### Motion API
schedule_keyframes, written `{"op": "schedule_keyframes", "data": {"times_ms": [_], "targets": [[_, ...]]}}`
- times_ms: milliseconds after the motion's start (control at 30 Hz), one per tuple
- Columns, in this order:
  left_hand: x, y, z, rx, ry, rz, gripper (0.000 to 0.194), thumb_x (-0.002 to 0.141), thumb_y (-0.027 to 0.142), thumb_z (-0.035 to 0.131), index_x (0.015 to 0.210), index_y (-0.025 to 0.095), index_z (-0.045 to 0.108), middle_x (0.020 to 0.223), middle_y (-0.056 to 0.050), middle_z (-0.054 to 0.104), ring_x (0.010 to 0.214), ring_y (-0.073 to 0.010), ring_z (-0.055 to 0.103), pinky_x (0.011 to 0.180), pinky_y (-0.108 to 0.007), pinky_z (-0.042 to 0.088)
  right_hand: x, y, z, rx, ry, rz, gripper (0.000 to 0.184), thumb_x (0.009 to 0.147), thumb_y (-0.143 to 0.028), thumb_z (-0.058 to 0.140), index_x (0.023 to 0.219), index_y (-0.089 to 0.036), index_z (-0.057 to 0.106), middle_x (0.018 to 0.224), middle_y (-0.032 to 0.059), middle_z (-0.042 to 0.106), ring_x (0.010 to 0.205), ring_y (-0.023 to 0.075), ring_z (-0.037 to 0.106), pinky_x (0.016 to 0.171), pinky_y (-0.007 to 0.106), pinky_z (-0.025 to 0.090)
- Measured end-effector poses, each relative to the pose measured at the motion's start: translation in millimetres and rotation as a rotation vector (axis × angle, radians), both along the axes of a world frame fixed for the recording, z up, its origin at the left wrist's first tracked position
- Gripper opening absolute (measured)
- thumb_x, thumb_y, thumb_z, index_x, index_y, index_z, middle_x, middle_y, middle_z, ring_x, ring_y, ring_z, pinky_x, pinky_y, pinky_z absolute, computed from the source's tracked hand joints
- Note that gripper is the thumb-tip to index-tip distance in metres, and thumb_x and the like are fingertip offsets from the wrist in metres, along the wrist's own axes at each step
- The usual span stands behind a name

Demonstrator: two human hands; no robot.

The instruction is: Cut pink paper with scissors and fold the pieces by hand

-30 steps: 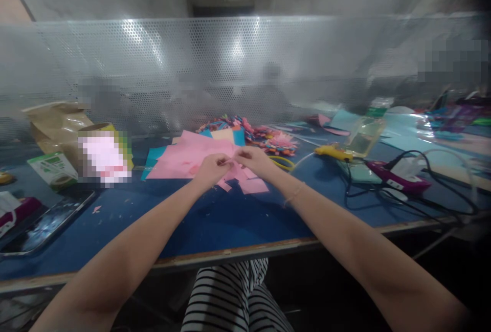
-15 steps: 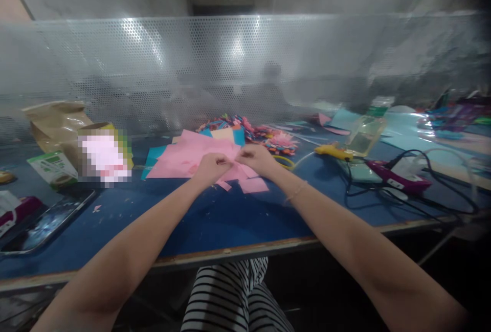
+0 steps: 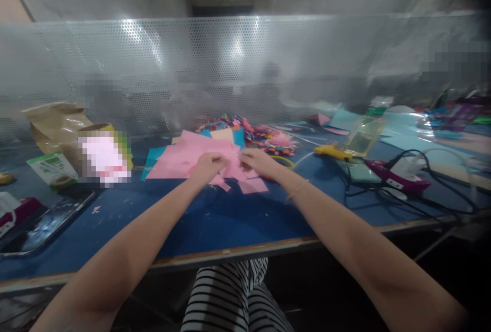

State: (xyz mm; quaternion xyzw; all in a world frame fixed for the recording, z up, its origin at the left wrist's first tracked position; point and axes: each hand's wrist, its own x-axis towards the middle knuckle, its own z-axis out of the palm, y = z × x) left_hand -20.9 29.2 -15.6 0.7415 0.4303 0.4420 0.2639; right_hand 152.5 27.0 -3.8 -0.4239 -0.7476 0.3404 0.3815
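Both my hands meet over a spread of pink paper sheets (image 3: 180, 157) on the blue table (image 3: 215, 219). My left hand (image 3: 209, 166) is closed in a pinch on a small pink paper piece (image 3: 231, 168), and my right hand (image 3: 258, 162) pinches the same piece from the other side. Loose pink scraps (image 3: 253, 185) lie just in front of the hands. The exact shape of the held piece is blurred.
Colourful paper flowers (image 3: 268, 140) lie behind the sheets. A yellow glue gun (image 3: 333, 152), a purple tool (image 3: 399, 181) and black cables (image 3: 422, 189) sit at right. A phone (image 3: 46, 227), green packet (image 3: 53, 168) and brown bag (image 3: 57, 125) are at left. A perforated screen (image 3: 245, 66) backs the table.
My hands stay together over the pink sheets, with only small shifts of the fingers on the paper piece. The right hand has edged slightly right.
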Motion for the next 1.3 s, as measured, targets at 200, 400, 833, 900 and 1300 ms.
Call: {"op": "schedule_keyframes", "data": {"times_ms": [200,400,833,900,1300], "targets": [[2,-4,4.3,-0.067,-0.055,-0.034,0.024,0.063,0.036,0.053,0.070,0.013,0.060,0.059,0.001,0.052,0.051,-0.0081,0.046,0.045,-0.020,0.037,-15,-10,0.6,-0.118,0.128,0.067,0.015,0.065,-0.025,0.055,0.061,-0.016,0.044,0.054,-0.0031,0.049,0.049,0.0102,0.057,0.042,0.018,0.045],[8,-3,4.1,-0.233,-0.328,-0.111,0.039,0.050,0.016,0.064,0.088,0.012,0.053,0.067,0.001,0.054,0.056,-0.0086,0.052,0.054,-0.024,0.045,-16,-2,-3.6,-0.138,0.325,-0.063,0.015,0.061,-0.013,0.055,0.057,-0.015,0.040,0.047,-0.0057,0.047,0.046,0.0099,0.057,0.045,0.020,0.048],[7,-9,9.0,-0.367,-0.548,-0.208,0.014,0.050,0.010,0.057,0.063,0.012,0.062,0.054,0.002,0.054,0.055,-0.0074,0.052,0.065,-0.028,0.046,-12,0,-5.0,-0.295,0.533,0.047,0.015,0.059,-0.007,0.049,0.070,-0.015,0.055,0.057,-0.0016,0.055,0.056,0.0098,0.059,0.060,0.026,0.050],[7,-8,8.3,-0.340,-0.520,-0.202,0.015,0.050,0.009,0.053,0.062,0.012,0.062,0.057,0.000,0.056,0.058,-0.0089,0.053,0.067,-0.031,0.046,-12,2,-5.4,-0.304,0.566,0.039,0.015,0.060,-0.006,0.047,0.068,-0.014,0.057,0.058,-0.0009,0.056,0.057,0.0094,0.058,0.062,0.026,0.050],[7,-4,6.7,-0.178,-0.433,-0.156,0.024,0.049,0.020,0.066,0.070,0.011,0.059,0.066,-0.002,0.059,0.060,-0.0101,0.055,0.064,-0.031,0.049,-13,-3,-1.9,-0.112,0.451,-0.011,0.023,0.054,-0.025,0.066,0.072,-0.012,0.059,0.061,-0.0013,0.057,0.058,0.0079,0.055,0.066,0.028,0.050]]}}
